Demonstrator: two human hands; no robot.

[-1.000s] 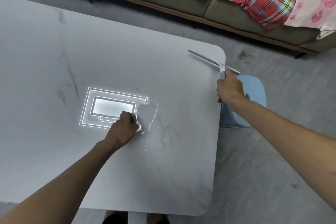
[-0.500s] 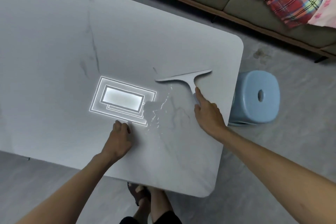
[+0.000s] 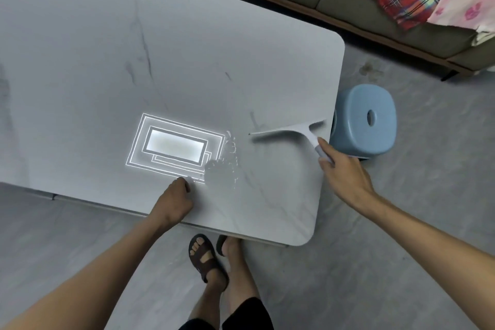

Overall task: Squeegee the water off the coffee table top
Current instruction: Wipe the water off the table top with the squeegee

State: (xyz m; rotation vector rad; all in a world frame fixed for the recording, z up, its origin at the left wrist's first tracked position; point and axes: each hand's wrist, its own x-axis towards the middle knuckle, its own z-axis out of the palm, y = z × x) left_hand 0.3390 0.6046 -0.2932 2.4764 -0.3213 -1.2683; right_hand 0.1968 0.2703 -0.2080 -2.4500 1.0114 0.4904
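Even, fairly bright indoor light falls from above. The glossy coffee table top (image 3: 112,43) mirrors a ceiling lamp as a glaring white nest of rectangles (image 3: 175,145) near its middle, burnt out at the core. Just right of that glare the water (image 3: 223,171) catches small sparkles. Shadows are soft: a faint one lies under the squeegee (image 3: 292,131) blade, a darker one beneath the blue stool (image 3: 367,120). Wide-angle distortion bows the table edges and stretches both forearms toward the near corners. Detail is slightly soft throughout, with compression smearing on the floor (image 3: 428,222)
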